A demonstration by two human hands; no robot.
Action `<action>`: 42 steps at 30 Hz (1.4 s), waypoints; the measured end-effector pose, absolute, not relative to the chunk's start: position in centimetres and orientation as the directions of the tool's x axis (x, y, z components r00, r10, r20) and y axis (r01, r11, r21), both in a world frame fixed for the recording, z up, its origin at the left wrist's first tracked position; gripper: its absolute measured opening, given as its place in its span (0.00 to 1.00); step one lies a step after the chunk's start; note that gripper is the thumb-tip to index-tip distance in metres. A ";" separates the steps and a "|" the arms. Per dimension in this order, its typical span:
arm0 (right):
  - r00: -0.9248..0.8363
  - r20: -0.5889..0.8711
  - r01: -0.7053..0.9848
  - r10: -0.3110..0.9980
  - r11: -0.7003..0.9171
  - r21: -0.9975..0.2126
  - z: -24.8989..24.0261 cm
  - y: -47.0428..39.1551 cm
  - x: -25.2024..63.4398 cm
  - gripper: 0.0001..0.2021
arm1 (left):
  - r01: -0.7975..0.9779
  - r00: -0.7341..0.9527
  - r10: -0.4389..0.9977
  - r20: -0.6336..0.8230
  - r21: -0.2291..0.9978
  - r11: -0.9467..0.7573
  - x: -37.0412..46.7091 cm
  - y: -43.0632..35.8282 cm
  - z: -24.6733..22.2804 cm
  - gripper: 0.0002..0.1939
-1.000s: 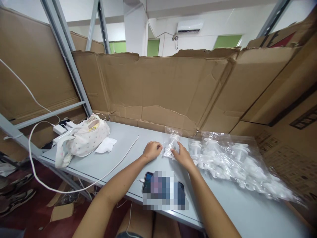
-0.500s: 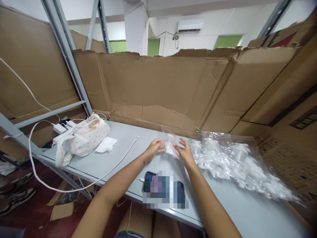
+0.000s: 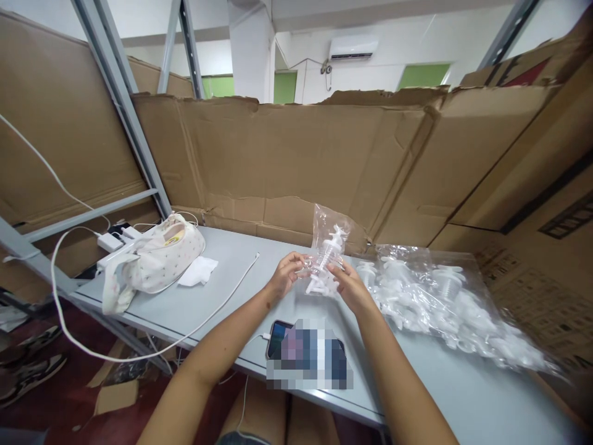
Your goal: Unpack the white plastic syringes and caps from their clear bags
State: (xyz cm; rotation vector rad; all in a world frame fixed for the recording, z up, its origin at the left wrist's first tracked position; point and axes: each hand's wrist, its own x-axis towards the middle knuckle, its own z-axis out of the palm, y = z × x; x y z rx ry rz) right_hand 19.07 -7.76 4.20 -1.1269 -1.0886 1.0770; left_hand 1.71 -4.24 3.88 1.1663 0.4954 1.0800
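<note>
1. Right now both my hands are on one small clear plastic bag, in the middle of the gray tabletop, near the foot of the cardboard panel.
2. My left hand has the bag's left edge pinched between thumb and fingertips, the fingers curled and nearly closed.
3. My right hand grips the right side, thumb toward the front and fingers loosely bent, with only the film and its contents between them.
4. Inside the bag, a white ribbed plastic piece leans to the right, and small white plastic parts gather at the bottom. I cannot tell whether the lower edge touches the tabletop.
5. Just beyond my right hand lies a large clear plastic bag, full of similar white parts.
6. Below my hands, near the table's front edge, sits a smartphone, plugged in at its left end; most of its screen is blurred out.
7. Well to my left are a white patterned fabric pouch, a crumpled tissue beside it, and a long white cable curving across.
</note>
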 end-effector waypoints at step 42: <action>0.035 -0.044 -0.844 0.998 0.006 -0.536 4.3 -10.3 18.8 0.20 | -0.692 0.451 0.887 0.098 0.666 0.278 2.1 -5.3 5.8 0.20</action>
